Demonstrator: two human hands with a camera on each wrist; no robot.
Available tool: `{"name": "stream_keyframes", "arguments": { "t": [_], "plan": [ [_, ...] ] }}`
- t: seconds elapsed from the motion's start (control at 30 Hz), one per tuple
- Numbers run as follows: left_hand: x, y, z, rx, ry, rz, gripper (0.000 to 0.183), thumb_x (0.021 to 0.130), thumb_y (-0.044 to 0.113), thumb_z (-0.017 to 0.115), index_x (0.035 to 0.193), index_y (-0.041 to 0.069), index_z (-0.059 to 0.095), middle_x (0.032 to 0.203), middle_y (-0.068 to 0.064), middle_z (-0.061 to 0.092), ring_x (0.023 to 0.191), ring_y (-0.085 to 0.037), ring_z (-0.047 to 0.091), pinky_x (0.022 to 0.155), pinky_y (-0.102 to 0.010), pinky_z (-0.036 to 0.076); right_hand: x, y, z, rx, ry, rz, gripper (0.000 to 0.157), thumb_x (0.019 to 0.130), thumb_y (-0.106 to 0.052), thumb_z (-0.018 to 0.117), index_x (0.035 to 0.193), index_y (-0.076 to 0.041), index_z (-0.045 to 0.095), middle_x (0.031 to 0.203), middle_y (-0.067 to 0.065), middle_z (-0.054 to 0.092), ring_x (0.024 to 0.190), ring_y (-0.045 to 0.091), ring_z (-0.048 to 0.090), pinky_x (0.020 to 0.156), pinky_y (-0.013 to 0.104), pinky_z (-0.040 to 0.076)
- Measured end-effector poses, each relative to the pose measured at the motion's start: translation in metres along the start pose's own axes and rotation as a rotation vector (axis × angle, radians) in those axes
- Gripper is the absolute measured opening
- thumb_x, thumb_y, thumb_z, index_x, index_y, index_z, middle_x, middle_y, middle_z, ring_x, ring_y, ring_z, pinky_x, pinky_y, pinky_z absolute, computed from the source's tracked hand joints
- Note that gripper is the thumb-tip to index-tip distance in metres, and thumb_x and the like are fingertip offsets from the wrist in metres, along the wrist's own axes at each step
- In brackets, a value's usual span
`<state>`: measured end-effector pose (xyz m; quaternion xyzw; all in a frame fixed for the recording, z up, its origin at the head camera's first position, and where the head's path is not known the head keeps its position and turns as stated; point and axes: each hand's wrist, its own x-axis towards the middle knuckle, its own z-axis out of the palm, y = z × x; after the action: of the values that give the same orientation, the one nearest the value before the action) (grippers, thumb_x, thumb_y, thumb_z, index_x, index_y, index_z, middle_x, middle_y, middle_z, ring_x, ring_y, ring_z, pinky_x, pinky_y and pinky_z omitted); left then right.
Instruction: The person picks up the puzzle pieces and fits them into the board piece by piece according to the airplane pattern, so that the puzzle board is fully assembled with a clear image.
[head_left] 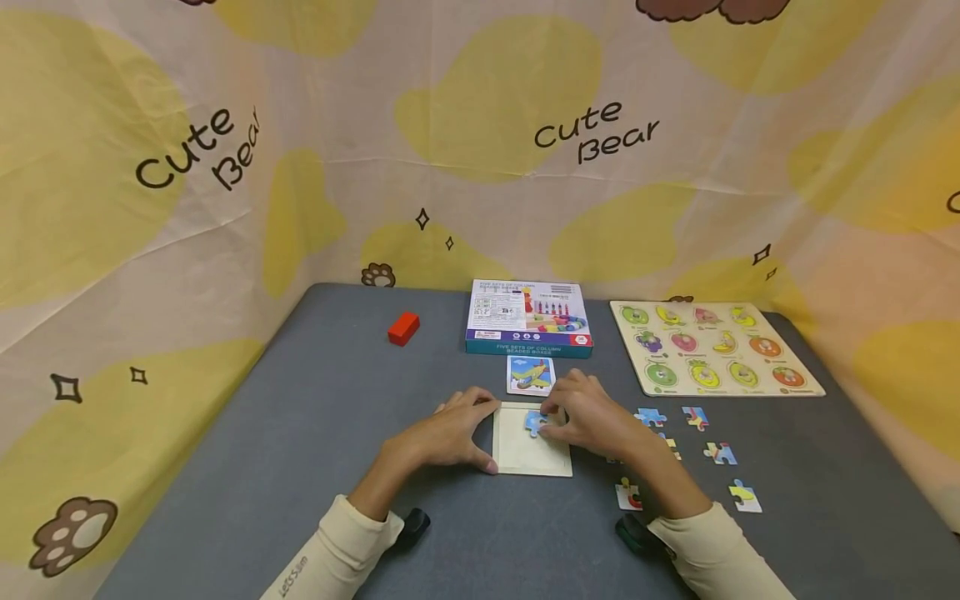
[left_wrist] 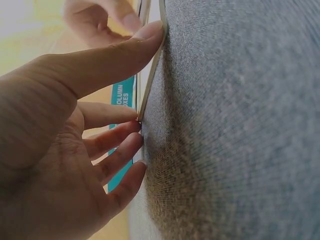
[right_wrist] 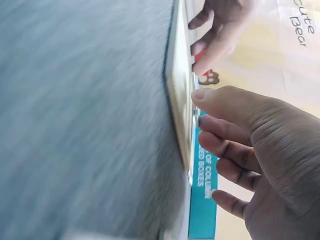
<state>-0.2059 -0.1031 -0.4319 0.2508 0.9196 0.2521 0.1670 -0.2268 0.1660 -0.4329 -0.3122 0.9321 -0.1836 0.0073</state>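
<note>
A pale, shallow puzzle tray (head_left: 517, 454) lies on the grey table. My left hand (head_left: 452, 431) grips its left side, thumb at the near corner and index finger at the far corner. In the left wrist view, the thumb (left_wrist: 127, 52) lies against the tray's edge and the other fingers spread below. Over the tray's upper part, my right hand (head_left: 592, 417) pinches a blue jigsaw piece (head_left: 534, 423) between thumb and fingers. The right wrist view shows the right thumb (right_wrist: 225, 102) above the tray (right_wrist: 177, 85); the piece is hard to make out there.
Just behind the tray lies an airplane picture card (head_left: 530, 375), before a boxed set (head_left: 525, 321). Several loose jigsaw pieces (head_left: 722, 453) are scattered right, some partly behind the right arm. A fruit board (head_left: 720, 350) lies back right, a red block (head_left: 404, 328) back left.
</note>
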Motion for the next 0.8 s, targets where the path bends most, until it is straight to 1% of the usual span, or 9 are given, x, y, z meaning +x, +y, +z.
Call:
{"name": "stream_keyframes", "arguments": {
  "t": [0.13, 0.2, 0.27, 0.37, 0.47, 0.57, 0.8],
  "plan": [
    [0.0, 0.001, -0.001, -0.003, 0.005, 0.003, 0.091, 0.083, 0.038, 0.092, 0.158, 0.009, 0.05, 0.157, -0.011, 0.045, 0.141, -0.034, 0.043, 0.118, -0.057, 0.035, 0.01, -0.007, 0.001, 0.016, 0.013, -0.031, 0.023, 0.088, -0.029, 0.085, 0.103, -0.013, 0.083, 0.102, -0.002, 0.076, 0.098, 0.016, 0.05, 0.085, 0.039, 0.039],
    [0.0, 0.001, -0.001, -0.002, 0.006, 0.005, 0.091, 0.083, 0.038, 0.092, 0.158, 0.008, 0.05, 0.157, -0.011, 0.045, 0.141, -0.034, 0.043, 0.118, -0.057, 0.035, 0.014, -0.009, 0.004, 0.029, 0.012, -0.052, 0.022, 0.089, -0.029, 0.085, 0.104, -0.013, 0.083, 0.103, -0.001, 0.076, 0.098, 0.016, 0.051, 0.087, 0.04, 0.04],
    [-0.001, 0.002, -0.002, -0.002, 0.003, 0.004, 0.091, 0.083, 0.038, 0.092, 0.158, 0.008, 0.049, 0.157, -0.011, 0.045, 0.142, -0.033, 0.043, 0.118, -0.057, 0.035, 0.018, -0.011, 0.006, 0.048, 0.011, -0.074, 0.021, 0.09, -0.028, 0.084, 0.104, -0.012, 0.083, 0.105, 0.0, 0.076, 0.102, 0.019, 0.053, 0.09, 0.043, 0.042],
    [-0.002, 0.003, -0.001, -0.001, 0.001, 0.003, 0.092, 0.083, 0.039, 0.091, 0.158, 0.007, 0.049, 0.157, -0.01, 0.045, 0.142, -0.033, 0.043, 0.118, -0.057, 0.035, 0.021, -0.015, 0.01, 0.055, 0.019, -0.103, 0.021, 0.09, -0.026, 0.084, 0.104, -0.01, 0.082, 0.107, 0.001, 0.076, 0.11, 0.024, 0.056, 0.097, 0.051, 0.043],
    [-0.002, 0.003, -0.001, -0.006, 0.001, 0.001, 0.092, 0.084, 0.039, 0.091, 0.159, 0.007, 0.048, 0.158, -0.01, 0.044, 0.142, -0.033, 0.042, 0.118, -0.057, 0.035, 0.024, -0.017, 0.012, 0.049, 0.027, -0.119, 0.021, 0.09, -0.025, 0.084, 0.104, -0.009, 0.082, 0.107, 0.002, 0.076, 0.112, 0.025, 0.056, 0.098, 0.053, 0.043],
    [-0.003, 0.004, -0.002, -0.012, 0.002, 0.002, 0.092, 0.084, 0.038, 0.091, 0.159, 0.007, 0.048, 0.158, -0.011, 0.044, 0.142, -0.034, 0.042, 0.119, -0.057, 0.035, 0.024, -0.018, 0.013, 0.035, 0.028, -0.12, 0.021, 0.09, -0.024, 0.084, 0.105, -0.009, 0.083, 0.107, 0.002, 0.075, 0.111, 0.025, 0.056, 0.096, 0.051, 0.043],
    [-0.002, 0.004, -0.002, -0.004, 0.002, 0.004, 0.091, 0.084, 0.037, 0.091, 0.158, 0.007, 0.049, 0.158, -0.011, 0.045, 0.142, -0.034, 0.043, 0.119, -0.057, 0.034, 0.023, -0.017, 0.016, 0.027, 0.024, -0.092, 0.019, 0.094, -0.022, 0.081, 0.108, -0.009, 0.083, 0.112, 0.005, 0.075, 0.114, 0.026, 0.056, 0.096, 0.051, 0.044]
  ]
}}
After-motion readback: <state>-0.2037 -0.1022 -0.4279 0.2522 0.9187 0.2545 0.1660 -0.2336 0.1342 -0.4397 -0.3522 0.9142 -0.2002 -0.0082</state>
